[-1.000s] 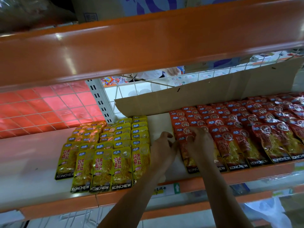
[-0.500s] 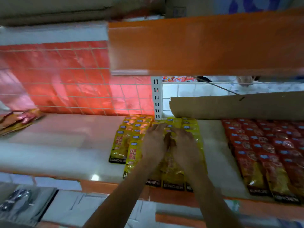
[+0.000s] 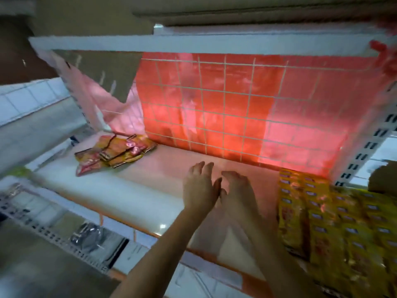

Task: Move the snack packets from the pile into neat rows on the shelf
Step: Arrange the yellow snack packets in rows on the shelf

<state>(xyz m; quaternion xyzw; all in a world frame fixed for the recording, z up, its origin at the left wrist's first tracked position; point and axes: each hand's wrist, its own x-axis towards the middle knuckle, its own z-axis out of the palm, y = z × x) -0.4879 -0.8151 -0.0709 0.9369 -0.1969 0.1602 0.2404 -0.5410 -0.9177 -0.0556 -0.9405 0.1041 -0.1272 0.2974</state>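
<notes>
White shelf [image 3: 129, 190], red mesh backing [image 3: 236, 104]: yellow packet rows [image 3: 322, 211] lie neat at right, while a loose pile [image 3: 113, 153] lies unsorted far left. Left hand [image 3: 199, 190] and right hand [image 3: 238, 190] hover between, spread, empty.

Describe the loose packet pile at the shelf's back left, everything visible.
The pile is a loose heap of flat, glossy film packets, mostly yellow-orange with pink-red patches and dark edge strips. They overlap at mixed angles, lying on the white shelf near its back left corner, just short of the red gridded back panel. Blur hides the print and the exact count. Nothing holds it: the left hand and right hand hover apart from it, to its right.
</notes>
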